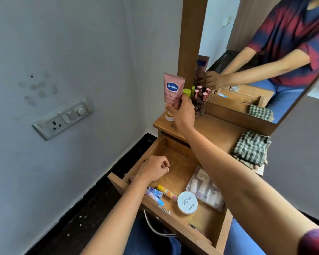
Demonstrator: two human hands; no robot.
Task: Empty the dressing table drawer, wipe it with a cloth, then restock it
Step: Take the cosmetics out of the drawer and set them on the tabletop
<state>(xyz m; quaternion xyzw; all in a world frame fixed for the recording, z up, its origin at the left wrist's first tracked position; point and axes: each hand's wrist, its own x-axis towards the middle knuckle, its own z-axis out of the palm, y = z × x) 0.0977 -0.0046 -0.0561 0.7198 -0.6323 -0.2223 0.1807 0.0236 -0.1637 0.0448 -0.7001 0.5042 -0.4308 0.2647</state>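
Observation:
The wooden drawer [175, 157] stands pulled out below the dressing table top [217, 129]. My right hand [182, 113] grips a pink Vaseline tube [172, 92], standing it cap down on the table's left end. My left hand [153, 169] hovers over the drawer's left side with curled fingers and holds nothing. In the drawer lie a round white nail polish remover tub [187, 203], a yellow-orange stick [167, 192], a blue packet [155, 195] and a clear pouch of small items [206, 188]. A green checked cloth [251, 148] lies on the table top at the right.
Several nail polish bottles [199, 100] and a green-capped bottle [186, 92] stand behind the tube, against the mirror [265, 52]. A switchboard [63, 117] is on the wall at left. The drawer's metal handle [155, 227] sticks out above my knees.

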